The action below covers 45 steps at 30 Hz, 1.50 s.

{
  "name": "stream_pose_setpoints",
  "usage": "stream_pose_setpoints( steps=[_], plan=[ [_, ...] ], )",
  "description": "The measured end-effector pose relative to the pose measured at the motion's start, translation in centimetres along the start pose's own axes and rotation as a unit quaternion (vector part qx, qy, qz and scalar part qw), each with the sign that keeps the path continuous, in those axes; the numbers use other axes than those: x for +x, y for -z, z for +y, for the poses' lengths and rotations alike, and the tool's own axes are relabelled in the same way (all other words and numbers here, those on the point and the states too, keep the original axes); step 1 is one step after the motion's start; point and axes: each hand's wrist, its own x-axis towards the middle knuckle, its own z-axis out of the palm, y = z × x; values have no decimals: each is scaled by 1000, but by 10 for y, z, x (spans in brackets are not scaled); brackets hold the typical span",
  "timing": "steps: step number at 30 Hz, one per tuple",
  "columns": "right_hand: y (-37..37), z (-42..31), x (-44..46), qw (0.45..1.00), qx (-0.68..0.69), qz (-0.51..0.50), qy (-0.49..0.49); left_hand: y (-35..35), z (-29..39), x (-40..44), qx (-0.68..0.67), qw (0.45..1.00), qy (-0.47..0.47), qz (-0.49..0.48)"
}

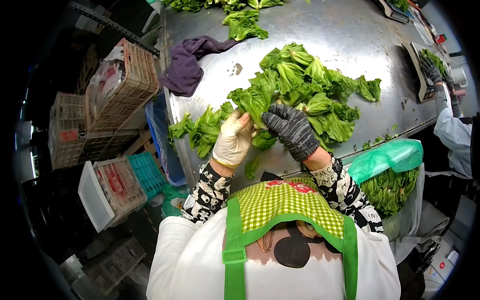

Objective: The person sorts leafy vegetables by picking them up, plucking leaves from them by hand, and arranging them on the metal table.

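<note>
Both arms (212,187) reach forward. Left hand (232,139), thumb upward, and right hand (291,129), knuckles upward, grasp one lettuce (255,97) between bent fingers.

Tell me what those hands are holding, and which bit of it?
A green leafy lettuce. The left hand and right hand both hold it low down, near its stem end.

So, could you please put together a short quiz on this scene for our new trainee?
1. Which foreground hand wears the grey knitted glove?
2. True or false: the purple cloth lies on the metal table.
3. Multiple choice: in the foreground, what is being held? (a) the purple cloth (b) leafy greens (c) nothing

Key: 1. The right hand. 2. True. 3. (b).
</note>
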Motion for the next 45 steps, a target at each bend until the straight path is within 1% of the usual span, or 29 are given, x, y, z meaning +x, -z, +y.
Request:
stream_pose_setpoints(
  steps=[1,2,4,5,8,9,10,12,13,14,16,17,20,21,22,24,25,27,29,32,34,36,38,39,40,41,42,43,45],
  plan=[
    [-3,-1,-1,998,46,6,-35,-3,0,-3,-26,999,3,18],
    [-5,-3,-1,993,92,13,-70,4,-2,-3,-1,1000,-5,-17],
    [-9,-11,-4,996,48,14,-76,22,-6,-4,49,995,-22,-87],
    [-12,-14,-5,996,27,15,-79,15,-3,-7,81,995,-5,-51],
    [-25,-13,-5,961,200,125,-147,4,-8,-7,8,994,-35,100],
    [-26,-18,-3,926,280,161,-198,14,-8,-1,-52,986,-49,148],
    [-22,-12,-3,941,240,154,-183,19,-5,0,-106,983,-50,143],
    [-10,-3,0,965,163,140,-149,16,5,-5,-100,981,-76,148],
    [-9,-5,-1,956,184,104,-202,23,6,-5,-79,985,-87,128],
    [-11,-4,-3,980,49,36,-192,24,10,-6,-61,984,-90,138],
    [-15,-2,-11,957,-221,-100,-158,23,14,-7,-25,983,-91,158],
    [-20,-5,-14,963,-206,-86,-149,18,13,-7,22,975,-111,191],
    [-27,-14,-12,988,-155,-12,-18,-5,7,-9,155,948,-127,249],
    [-28,-16,-10,986,-156,1,55,2,3,-9,194,947,-103,234],
    [-27,-13,-8,986,-156,-2,61,-3,0,-11,230,946,-92,208],
    [-27,-3,-6,985,-158,-6,74,3,-6,-11,214,959,-73,171],
    [-32,0,-6,992,-103,45,52,2,-6,-9,139,974,-63,166],
    [-29,-4,-8,995,30,56,-72,-3,-2,-6,-13,987,-41,156],
    [-26,0,-9,979,114,64,-157,20,-4,-4,20,992,-18,121],
    [-21,-3,-10,960,206,46,-184,44,-14,-3,67,989,-1,128],
    [-20,7,-12,994,83,-16,-71,41,-25,-3,107,984,-2,143],
    [-21,21,-13,996,-52,-53,53,23,-24,-4,64,992,-10,110],
    [-22,24,-10,961,-193,-66,184,9,-22,-4,10,993,-16,114],
    [-16,17,-11,911,-313,-15,268,17,-21,-1,-24,991,-28,125],
    [-13,8,-9,993,-95,-16,65,21,-19,-1,-10,992,-29,124],
    [-12,1,-6,980,130,-16,-147,24,-16,-1,4,992,-29,122],
    [-12,-1,-5,874,343,-13,-344,24,-15,-1,18,992,-30,120],
    [-15,1,-5,871,356,44,-337,20,-17,-1,23,989,-53,133],
    [-20,17,-9,942,274,58,-185,23,-18,-2,29,989,-41,142]
  ],
)
